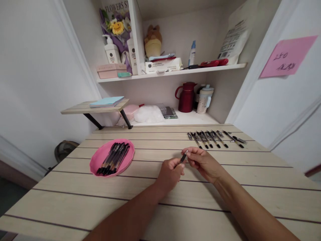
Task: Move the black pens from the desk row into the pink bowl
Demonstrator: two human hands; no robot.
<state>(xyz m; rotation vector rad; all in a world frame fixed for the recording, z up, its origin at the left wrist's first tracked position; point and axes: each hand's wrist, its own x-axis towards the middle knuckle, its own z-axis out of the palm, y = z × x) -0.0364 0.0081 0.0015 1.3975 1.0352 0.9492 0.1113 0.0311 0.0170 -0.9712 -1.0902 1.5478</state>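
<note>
Over the middle of the table, my left hand [172,172] is closed around a dark pen [184,157], whose metallic end points up and to the right. My right hand [200,162] pinches at that end with thumb and forefinger; any small part between those fingertips is too small to make out. To the left, a pink scalloped tray [94,162] holds a bundle of black pens [115,157] lying side by side. Beyond my right hand, several dark pen parts [210,139] lie in a slanting row, with clear-and-black pieces among them.
A small raised shelf [75,107] with light blue paper [106,101] stands at the back left. White cabinet shelves [173,71] rise behind the table [150,144]. A dark red jug [186,97] and a pale tumbler [204,100] stand at the back. A pink note [288,57] is on the right wall.
</note>
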